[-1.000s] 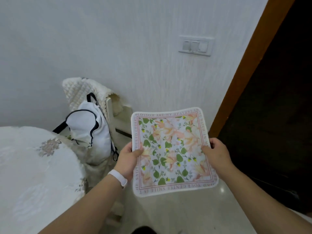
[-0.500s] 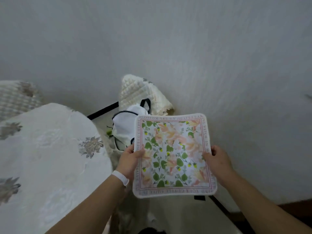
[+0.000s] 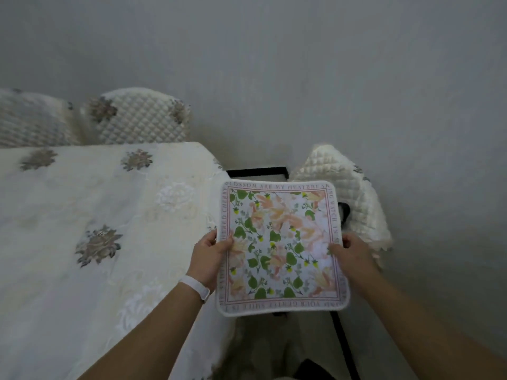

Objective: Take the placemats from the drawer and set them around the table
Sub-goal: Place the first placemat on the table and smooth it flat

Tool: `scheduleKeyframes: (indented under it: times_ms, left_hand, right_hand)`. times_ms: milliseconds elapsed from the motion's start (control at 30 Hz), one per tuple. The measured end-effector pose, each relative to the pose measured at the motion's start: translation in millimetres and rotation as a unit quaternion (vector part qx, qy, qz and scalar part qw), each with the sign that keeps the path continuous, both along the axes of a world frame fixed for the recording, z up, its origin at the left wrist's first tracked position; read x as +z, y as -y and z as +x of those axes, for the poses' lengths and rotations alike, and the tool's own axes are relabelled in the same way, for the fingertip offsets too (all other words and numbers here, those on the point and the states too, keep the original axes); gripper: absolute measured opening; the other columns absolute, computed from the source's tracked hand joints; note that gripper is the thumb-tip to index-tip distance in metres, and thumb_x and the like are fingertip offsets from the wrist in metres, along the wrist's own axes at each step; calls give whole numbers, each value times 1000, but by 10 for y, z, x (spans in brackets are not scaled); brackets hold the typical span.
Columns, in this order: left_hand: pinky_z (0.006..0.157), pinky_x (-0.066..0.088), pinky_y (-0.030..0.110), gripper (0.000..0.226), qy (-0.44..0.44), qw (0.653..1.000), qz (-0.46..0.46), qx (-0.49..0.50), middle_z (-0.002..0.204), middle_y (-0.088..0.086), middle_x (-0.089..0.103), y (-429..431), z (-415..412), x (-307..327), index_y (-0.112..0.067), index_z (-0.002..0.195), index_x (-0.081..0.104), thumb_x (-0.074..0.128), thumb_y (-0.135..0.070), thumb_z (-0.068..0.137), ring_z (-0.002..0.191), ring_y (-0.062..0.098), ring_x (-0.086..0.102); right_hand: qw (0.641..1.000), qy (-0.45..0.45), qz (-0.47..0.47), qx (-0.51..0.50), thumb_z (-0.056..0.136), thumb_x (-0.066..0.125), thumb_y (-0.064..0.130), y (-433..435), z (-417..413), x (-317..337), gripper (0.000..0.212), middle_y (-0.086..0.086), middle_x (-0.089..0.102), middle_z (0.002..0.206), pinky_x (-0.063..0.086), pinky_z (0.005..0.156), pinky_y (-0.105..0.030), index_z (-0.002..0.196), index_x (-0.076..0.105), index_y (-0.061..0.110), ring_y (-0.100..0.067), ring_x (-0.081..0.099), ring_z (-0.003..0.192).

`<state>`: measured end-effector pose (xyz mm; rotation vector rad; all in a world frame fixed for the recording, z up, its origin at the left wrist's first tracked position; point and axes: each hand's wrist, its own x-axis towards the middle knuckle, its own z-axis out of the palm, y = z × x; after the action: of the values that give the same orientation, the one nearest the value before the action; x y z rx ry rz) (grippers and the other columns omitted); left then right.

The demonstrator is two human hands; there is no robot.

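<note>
I hold a square placemat (image 3: 282, 248) with a white edge, a lettered pink border and a green and peach flower print. My left hand (image 3: 207, 255) grips its left edge, thumb on top, a white band on the wrist. My right hand (image 3: 352, 253) grips its right edge. The placemat hangs in the air just past the right end of the table (image 3: 90, 242), which wears a cream embroidered cloth with grey flower motifs. No drawer is in view.
A chair with a quilted cream cover (image 3: 354, 196) stands right behind the placemat, against the grey wall (image 3: 301, 78). Two more quilted chair backs (image 3: 142, 119) rise at the table's far side. Black straps (image 3: 258, 171) show between table and chair.
The view has swung left: the doorway and light switch left the frame and the table now fills the left half. Both hands keep the same hold on the placemat.
</note>
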<state>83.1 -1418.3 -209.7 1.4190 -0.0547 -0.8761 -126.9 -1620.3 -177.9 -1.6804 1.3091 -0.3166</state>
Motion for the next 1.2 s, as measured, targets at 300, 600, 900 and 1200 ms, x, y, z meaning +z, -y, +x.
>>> scheduleKeyframes:
  times_ms: [300, 600, 900, 1200]
  left_hand:
    - [79, 57, 58, 22, -49, 970, 52, 234, 100, 19, 74, -427, 490, -202, -6, 113, 67, 61, -3, 92, 88, 42, 71]
    - [73, 59, 54, 17, -62, 914, 130, 379, 98, 15, 75, -123, 768, -284, -11, 110, 65, 60, -8, 94, 82, 38, 73]
    - [70, 58, 42, 21, -121, 871, 157, 450, 108, 12, 71, -199, 686, -623, -11, 112, 63, 57, -3, 93, 93, 32, 70]
    - [73, 60, 43, 21, -171, 853, 156, 468, 103, 13, 72, -234, 455, -859, -10, 103, 65, 52, 3, 93, 92, 32, 71]
  right_hand:
    - [971, -18, 27, 238, 94, 58, 15, 343, 1632, -342, 8, 0, 69, 91, 52, 58, -31, 100, 63, 18, -15, 66, 76]
    - [917, -21, 5, 397, 92, 54, 14, 715, 3103, -596, 10, -4, 66, 88, 45, 56, -30, 101, 60, 14, -19, 60, 69]
    - [830, -61, -58, 551, 91, 54, 13, 347, 4172, -757, 6, -1, 57, 80, 36, 48, -28, 95, 57, 16, -20, 54, 65]
    - [753, -120, -116, 637, 92, 52, 15, 68, 4559, -1106, 27, -5, 56, 96, 33, 49, -24, 119, 58, 12, -18, 53, 67]
